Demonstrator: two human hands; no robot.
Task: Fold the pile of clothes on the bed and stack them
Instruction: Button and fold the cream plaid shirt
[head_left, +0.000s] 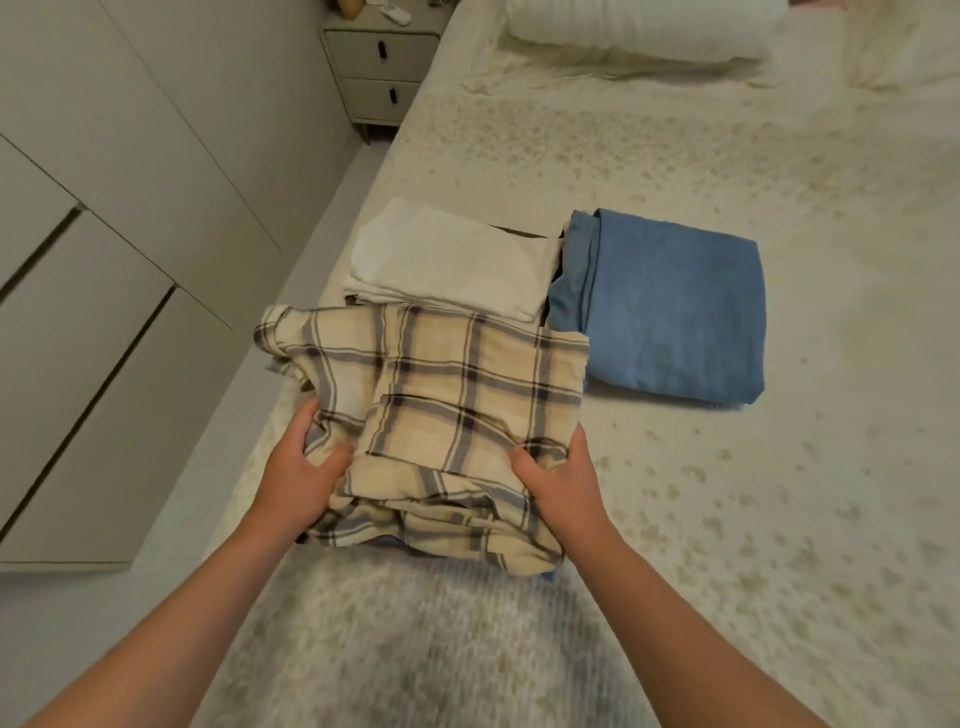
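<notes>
Both forearms bare, reaching forward from the lower corners of the view and converging toward centre. Left hand (301, 467) — palm turned inward, thumb lying on top of the plaid garment (441, 415), fingers curled under its left edge and hidden from view. Right hand (558, 475) mirrors it — thumb pressed on top, fingers wrapped around the right edge. Wrists roughly level, hands well apart, both gripping the fabric.
</notes>
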